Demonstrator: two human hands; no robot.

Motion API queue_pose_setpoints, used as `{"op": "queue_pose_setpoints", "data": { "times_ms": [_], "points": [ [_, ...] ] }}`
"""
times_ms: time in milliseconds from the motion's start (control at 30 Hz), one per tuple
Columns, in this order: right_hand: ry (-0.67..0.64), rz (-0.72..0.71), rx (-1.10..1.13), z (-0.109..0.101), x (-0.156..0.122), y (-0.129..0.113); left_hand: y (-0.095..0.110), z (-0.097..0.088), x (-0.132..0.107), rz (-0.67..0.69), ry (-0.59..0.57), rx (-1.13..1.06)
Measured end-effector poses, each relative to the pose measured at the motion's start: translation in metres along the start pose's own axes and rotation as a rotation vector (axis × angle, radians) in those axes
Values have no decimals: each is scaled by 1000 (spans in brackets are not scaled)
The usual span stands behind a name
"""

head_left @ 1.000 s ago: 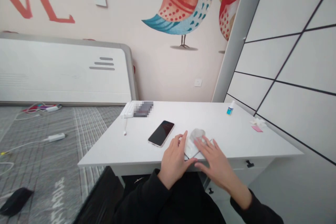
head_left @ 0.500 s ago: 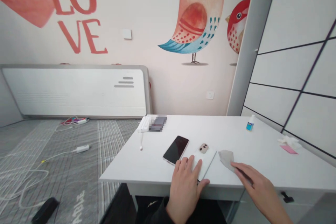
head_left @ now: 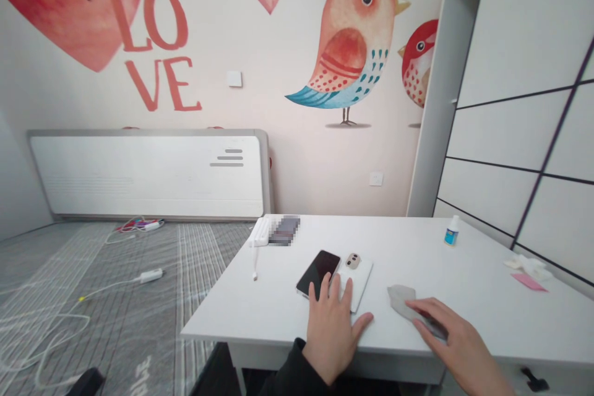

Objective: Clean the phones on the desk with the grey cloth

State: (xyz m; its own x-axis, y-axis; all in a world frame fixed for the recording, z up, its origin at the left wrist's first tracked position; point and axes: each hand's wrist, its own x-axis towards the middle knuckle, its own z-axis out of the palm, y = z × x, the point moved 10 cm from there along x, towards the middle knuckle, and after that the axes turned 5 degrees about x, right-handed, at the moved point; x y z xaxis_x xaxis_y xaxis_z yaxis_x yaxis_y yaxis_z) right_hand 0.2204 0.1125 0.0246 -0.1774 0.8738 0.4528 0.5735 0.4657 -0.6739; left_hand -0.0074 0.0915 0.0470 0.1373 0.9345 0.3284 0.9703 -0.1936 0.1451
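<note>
My left hand (head_left: 331, 328) lies flat with fingers spread, its fingertips over the lower part of a white smartphone (head_left: 362, 278). That phone is face down, with its camera block at the far end. Beside it on the left, touching or nearly so, a second smartphone (head_left: 319, 272) shows its dark screen, and a fingertip reaches its lower edge. To the right, my right hand (head_left: 452, 337) is closed on a grey cloth (head_left: 401, 296), pinched between thumb and fingers on the tabletop. Part of the cloth is hidden under the hand.
On the white desk (head_left: 232, 315) stand a small blue-labelled bottle (head_left: 451, 232) and, far right, crumpled white tissue (head_left: 529, 266) with a pink piece (head_left: 529, 283). A white power strip (head_left: 260, 232) and a blurred dark item (head_left: 284, 231) lie at the back left. Cables (head_left: 51, 334) trail across the bed.
The white phone has slid left under my left hand, up to the dark-screened phone. My right hand keeps hold of the cloth. The head view has tilted up slightly.
</note>
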Motion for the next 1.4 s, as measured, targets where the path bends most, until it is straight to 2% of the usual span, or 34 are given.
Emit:
{"op": "queue_pose_setpoints", "data": {
  "times_ms": [100,167,267,367,467,533,600,700,800,867,1000,1167,1300,1400],
  "points": [
    [-18,69,247,12,-4,-8,14,-5,2,69,6,-193],
    [-44,143,459,24,-9,-10,26,-7,0,114,-46,-469],
    [-55,246,720,38,-18,-15,32,-10,-1,64,-121,-863],
    [89,313,889,34,-24,-23,28,-13,3,-13,-142,-1077],
    [203,304,985,28,-25,-32,23,-14,7,-51,-167,-1218],
    [240,289,977,25,-24,-34,23,-18,7,-37,-172,-1189],
    [232,271,924,25,-24,-36,24,-30,7,8,-115,-1079],
    [135,180,819,24,-24,-51,34,-49,3,126,-41,-923],
    [2,112,760,26,-25,-71,48,-54,-2,214,-91,-851],
    [-45,145,782,27,-26,-76,49,-53,-4,197,-106,-850],
    [-7,286,845,27,-29,-64,44,-53,-5,148,-87,-833],
    [118,305,855,21,-19,-54,46,-71,-1,294,51,-837],
    [105,353,977,24,0,-47,37,-87,16,368,137,-875],
    [83,373,893,20,17,-29,25,-96,35,351,138,-939]
  ]
}}
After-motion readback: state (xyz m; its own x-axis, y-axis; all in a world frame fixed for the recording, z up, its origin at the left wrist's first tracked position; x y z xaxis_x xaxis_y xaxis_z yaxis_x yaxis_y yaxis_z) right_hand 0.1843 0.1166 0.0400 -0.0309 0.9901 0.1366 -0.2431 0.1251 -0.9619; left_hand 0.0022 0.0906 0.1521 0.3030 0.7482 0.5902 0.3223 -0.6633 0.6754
